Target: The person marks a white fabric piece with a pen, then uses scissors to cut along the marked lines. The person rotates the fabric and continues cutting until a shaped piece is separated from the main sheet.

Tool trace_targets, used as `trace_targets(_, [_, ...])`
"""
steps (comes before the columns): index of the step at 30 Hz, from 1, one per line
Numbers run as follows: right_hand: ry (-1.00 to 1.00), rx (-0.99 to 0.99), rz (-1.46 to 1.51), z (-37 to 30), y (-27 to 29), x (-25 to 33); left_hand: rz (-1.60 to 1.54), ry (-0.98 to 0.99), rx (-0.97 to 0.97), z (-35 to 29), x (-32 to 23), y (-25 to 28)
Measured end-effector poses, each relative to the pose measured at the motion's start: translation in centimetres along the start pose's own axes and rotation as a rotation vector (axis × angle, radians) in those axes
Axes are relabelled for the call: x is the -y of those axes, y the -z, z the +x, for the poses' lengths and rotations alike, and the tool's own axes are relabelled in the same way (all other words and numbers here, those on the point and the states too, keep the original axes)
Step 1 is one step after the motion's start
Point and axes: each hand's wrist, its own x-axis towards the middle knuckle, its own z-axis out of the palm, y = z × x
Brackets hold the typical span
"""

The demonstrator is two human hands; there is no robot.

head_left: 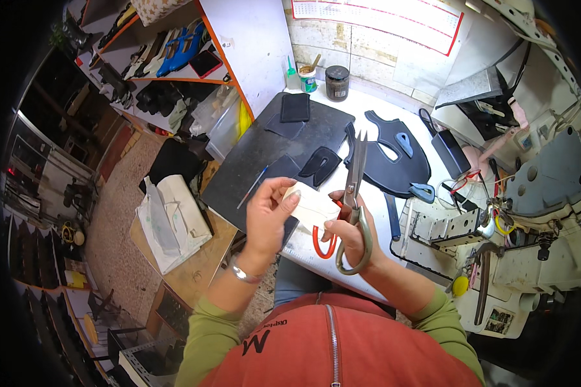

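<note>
My left hand [271,216] pinches a small white piece of card [314,202] with a thin line on it, thumb on top. In my right hand [352,232] is a large pair of scissors [356,180] with olive handles; its blades point away from me, close together. The right thumb also touches the card's near right edge. A red loop handle [324,248] shows below the card; whether it is held or lies on the table cannot be made out. Beyond the hands, small black padded pieces [319,166] lie on a black mat [239,187].
Right of the mat lies a dark blue cut-out piece [400,161]. Behind stand a dark jar [337,84], a small tub [308,80] and a green bottle [292,76]. A sewing machine [536,245] fills the right side. White fabric [174,219] rests on a wooden surface at left.
</note>
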Motion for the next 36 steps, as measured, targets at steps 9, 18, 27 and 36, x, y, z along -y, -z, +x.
trace_targets(9, [0.043, 0.013, -0.180, -1.0, -0.1, -1.5, 0.150, -0.130, -0.155, -4.0, 1.8, -1.9])
trace_targets(18, [-0.107, 0.277, -0.424, -3.7, 0.9, -5.2, 0.046, -0.184, -0.290, -2.4, 1.1, -1.4])
trace_targets(27, [-0.096, 0.292, -0.443, -3.2, 0.3, -4.6, 0.056, -0.179, -0.317, -2.3, 1.3, -1.7])
trace_targets(36, [-0.180, 0.265, -0.277, -3.0, 0.0, -4.8, 0.083, -0.172, -0.315, -2.2, 1.7, -1.6])
